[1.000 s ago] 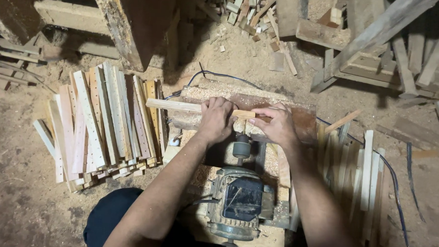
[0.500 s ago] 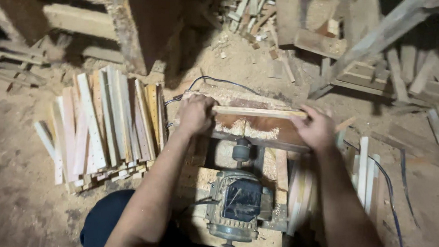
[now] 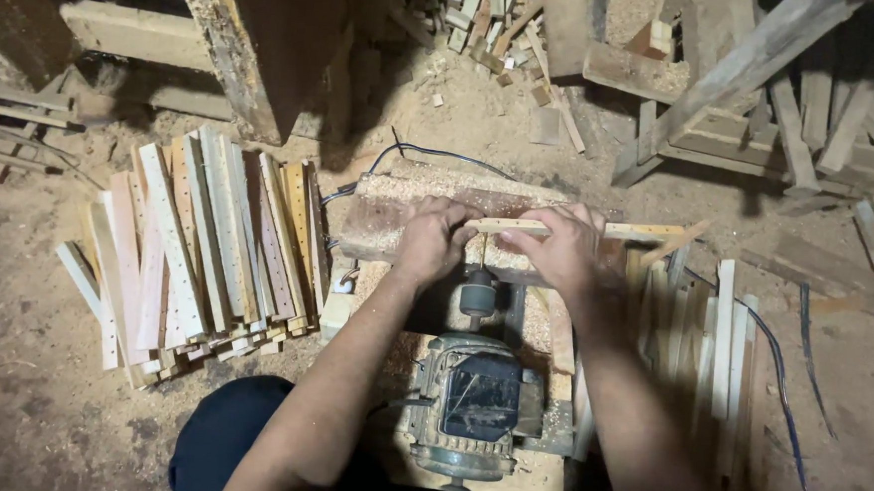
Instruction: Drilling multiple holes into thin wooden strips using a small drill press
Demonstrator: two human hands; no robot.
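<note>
head: 1 view | looks steeply down from above | close over motor (image 3: 469,402) | faces sawdust floor (image 3: 11,383)

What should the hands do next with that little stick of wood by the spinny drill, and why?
Probably slide the wooden strip a little sideways for the next hole. The left hand and right hand both pinch it, right in front of the drill bit on the motor. The strips in the pile to the left carry rows of holes along their length.
</note>
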